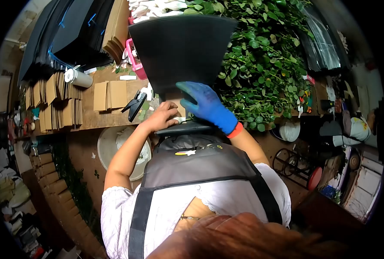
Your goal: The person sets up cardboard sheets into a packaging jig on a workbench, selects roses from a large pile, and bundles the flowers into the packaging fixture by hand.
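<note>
My left hand (163, 116) is bare, its fingers curled at the table's front edge over a strip of brown cardboard (173, 100). By its fingertips is a small whitish piece (181, 120) with a bit of green; what exactly the fingers hold is hidden. My right hand (205, 105) wears a blue glove with an orange cuff. Its fingers are stretched out, the thumb apart, over the lower end of a black fan-shaped sheet (183, 52). That sheet stands in front of me, wide end away. A black stapler (135, 105) lies left of my left hand.
Leafy green stems (261, 64) are heaped at the right. Leftward are stacked cardboard pieces (109, 96), a white cup (78, 77), a pink basket (135, 60) and black sheets (77, 34). Below the wooden table (101, 120) stands a pale bin (107, 146); a small cart (293, 166) is right.
</note>
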Available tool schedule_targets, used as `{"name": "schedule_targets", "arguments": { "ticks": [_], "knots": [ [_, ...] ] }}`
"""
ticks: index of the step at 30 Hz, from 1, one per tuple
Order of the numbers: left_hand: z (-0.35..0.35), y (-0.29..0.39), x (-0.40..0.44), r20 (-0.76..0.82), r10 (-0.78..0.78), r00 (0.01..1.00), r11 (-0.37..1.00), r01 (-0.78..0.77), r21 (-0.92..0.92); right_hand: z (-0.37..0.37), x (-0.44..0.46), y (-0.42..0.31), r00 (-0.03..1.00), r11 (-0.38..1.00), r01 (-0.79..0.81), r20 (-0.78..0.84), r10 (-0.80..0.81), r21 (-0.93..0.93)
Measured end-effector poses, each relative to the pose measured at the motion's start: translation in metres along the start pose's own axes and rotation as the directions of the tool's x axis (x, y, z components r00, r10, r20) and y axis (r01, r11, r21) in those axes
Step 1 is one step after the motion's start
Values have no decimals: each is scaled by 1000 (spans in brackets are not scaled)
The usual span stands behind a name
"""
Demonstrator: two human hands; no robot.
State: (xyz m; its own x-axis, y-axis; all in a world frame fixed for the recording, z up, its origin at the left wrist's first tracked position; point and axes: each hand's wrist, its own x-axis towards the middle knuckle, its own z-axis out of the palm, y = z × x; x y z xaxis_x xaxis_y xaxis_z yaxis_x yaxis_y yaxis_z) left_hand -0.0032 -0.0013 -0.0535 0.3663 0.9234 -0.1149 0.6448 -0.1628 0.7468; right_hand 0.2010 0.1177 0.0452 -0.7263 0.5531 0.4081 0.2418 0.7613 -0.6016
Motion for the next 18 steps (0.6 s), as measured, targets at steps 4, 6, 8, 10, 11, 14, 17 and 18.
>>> {"name": "schedule_targets", "arguments": {
  "ticks": [4,6,8,10,11,14,17,18],
  "knots": [
    [3,-2,-2,-41,10,999,1000,-11,-28,-64,-10,5,961,997,-59,-268,68,41],
    [1,0,-1,-43,2,999,998,-4,-58,-88,-18,45,891,980,-195,-425,162,-33],
    [2,1,-1,-48,-8,999,997,4,-82,-94,-18,88,866,888,-321,-482,134,-329],
    [2,-1,0,-56,3,998,997,-7,-71,-99,-14,119,909,597,-360,-415,49,-717],
    [2,-1,0,-56,8,998,998,-12,-64,-98,-18,138,916,625,-365,-386,108,-690],
    [3,-5,2,-74,31,997,998,-34,-47,-113,-23,150,924,759,-350,-336,183,-549],
    [4,-2,4,-77,19,997,998,-24,-66,-143,-28,123,864,779,-356,-499,65,-516],
    [3,0,4,-80,27,996,998,-32,-61,-156,-31,119,895,757,-340,-440,78,-558]
  ]
}}
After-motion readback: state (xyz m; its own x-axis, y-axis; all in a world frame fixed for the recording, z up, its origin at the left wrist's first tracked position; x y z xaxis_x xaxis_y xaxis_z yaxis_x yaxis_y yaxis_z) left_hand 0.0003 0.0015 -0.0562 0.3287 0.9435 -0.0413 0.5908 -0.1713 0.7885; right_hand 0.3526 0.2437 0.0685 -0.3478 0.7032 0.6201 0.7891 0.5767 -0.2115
